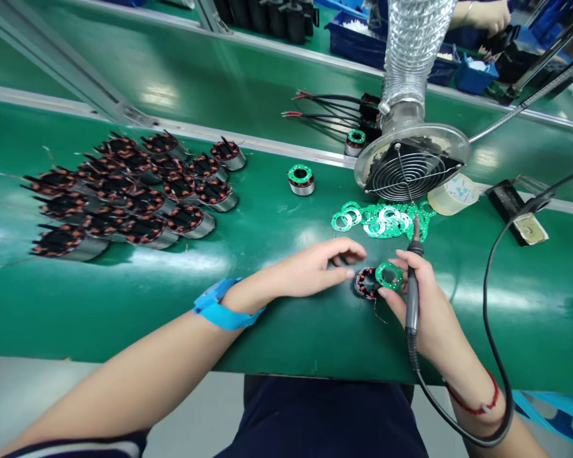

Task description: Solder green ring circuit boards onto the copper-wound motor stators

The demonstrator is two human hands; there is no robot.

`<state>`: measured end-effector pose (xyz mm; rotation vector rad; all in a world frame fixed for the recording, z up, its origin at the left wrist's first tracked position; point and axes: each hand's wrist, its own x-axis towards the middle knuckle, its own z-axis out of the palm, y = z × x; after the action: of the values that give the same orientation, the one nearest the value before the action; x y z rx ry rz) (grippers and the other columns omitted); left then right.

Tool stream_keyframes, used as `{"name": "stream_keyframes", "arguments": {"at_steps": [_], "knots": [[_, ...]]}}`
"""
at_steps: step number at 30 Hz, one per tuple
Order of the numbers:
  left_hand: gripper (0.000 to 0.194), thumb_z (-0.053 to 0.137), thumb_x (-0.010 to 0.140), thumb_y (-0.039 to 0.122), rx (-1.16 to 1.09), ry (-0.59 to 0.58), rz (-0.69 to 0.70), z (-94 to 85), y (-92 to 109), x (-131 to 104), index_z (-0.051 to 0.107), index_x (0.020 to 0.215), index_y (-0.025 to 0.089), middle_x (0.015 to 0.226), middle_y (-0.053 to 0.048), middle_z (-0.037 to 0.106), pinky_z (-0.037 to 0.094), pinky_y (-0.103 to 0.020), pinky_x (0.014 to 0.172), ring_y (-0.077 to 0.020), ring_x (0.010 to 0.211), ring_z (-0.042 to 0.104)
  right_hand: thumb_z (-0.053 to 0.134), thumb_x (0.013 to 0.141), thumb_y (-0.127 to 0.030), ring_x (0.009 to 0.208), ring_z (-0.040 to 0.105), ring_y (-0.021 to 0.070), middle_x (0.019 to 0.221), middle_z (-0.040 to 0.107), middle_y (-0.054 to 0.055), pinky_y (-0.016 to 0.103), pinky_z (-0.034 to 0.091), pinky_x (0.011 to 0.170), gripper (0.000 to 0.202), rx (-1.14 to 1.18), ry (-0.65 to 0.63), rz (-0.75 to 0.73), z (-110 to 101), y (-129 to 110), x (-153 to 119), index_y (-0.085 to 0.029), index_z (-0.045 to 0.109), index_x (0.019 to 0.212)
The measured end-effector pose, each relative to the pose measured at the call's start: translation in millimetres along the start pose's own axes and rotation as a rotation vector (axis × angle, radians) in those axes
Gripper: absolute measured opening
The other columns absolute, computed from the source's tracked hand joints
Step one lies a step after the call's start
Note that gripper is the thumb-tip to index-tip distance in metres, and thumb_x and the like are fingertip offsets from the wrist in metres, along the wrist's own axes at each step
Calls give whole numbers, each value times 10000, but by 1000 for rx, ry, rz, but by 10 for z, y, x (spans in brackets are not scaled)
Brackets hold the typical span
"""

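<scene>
The right hand (423, 305) grips a soldering iron (413, 280) upright in its palm, tip pointing away from the body, while its fingertips pinch a small green ring-shaped circuit board (389, 275) held just over a wound stator (367, 283) that sits on the green worktop (267, 318). The left hand (315, 270) reaches in from the other side with fingers loosely curled, its fingertips touching the stator's left edge without closing around anything; a blue strap (222, 306) circles that wrist. The iron's black cord (494, 356) loops down past the right forearm and back up across the worktop. Just beyond the hands lies a loose pile of green ring boards (379, 219), and behind it stands a round fume extractor fan (410, 166) joined to a silver ribbed hose (413, 44). A roll of tape (453, 194) lies beside the fan. 1 finished stator with a green board on top (300, 179) stands alone further left, and a large cluster of bare copper-wound stators (134, 194) covers the worktop's far left.
</scene>
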<state>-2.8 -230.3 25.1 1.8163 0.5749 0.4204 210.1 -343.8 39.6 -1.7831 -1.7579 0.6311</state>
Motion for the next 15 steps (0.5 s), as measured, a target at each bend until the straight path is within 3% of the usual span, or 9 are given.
{"name": "stream_keyframes", "arguments": {"at_steps": [3, 7, 11, 15], "knots": [[441, 648, 860, 204, 283, 24, 69, 150, -60, 8, 553, 1290, 205, 1261, -110, 631, 455, -450, 1005, -258, 1176, 544, 559, 914, -215, 951, 611, 274, 1125, 646, 114, 458, 523, 809, 447, -146, 50, -129, 52, -135, 68, -244, 448, 1347], [362, 691, 849, 228, 416, 73, 36, 302, -54, 14, 598, 1194, 178, 1083, -93, 672, 463, -454, 919, -271, 1048, 555, 492, 946, -181, 847, 550, 266, 1018, 650, 104, 435, 479, 746, 397, -341, 79, -252, 159, -230, 60, -222, 476, 1340], [410, 676, 845, 190, 415, 116, 11, 348, -43, 19, 566, 1239, 169, 1126, -94, 665, 456, -459, 932, -272, 1080, 551, 541, 952, -265, 850, 570, 264, 1040, 665, 102, 433, 483, 752, 362, -261, 195, -201, 273, -183, -7, -224, 489, 1308], [410, 607, 840, 126, 350, 134, 14, 329, -16, -9, 542, 1242, 176, 1173, -100, 652, 478, -459, 942, -265, 1099, 563, 611, 929, -339, 994, 622, 281, 1162, 656, 108, 470, 510, 841, 453, -87, 307, -103, 377, -110, -82, -255, 443, 1342]]}}
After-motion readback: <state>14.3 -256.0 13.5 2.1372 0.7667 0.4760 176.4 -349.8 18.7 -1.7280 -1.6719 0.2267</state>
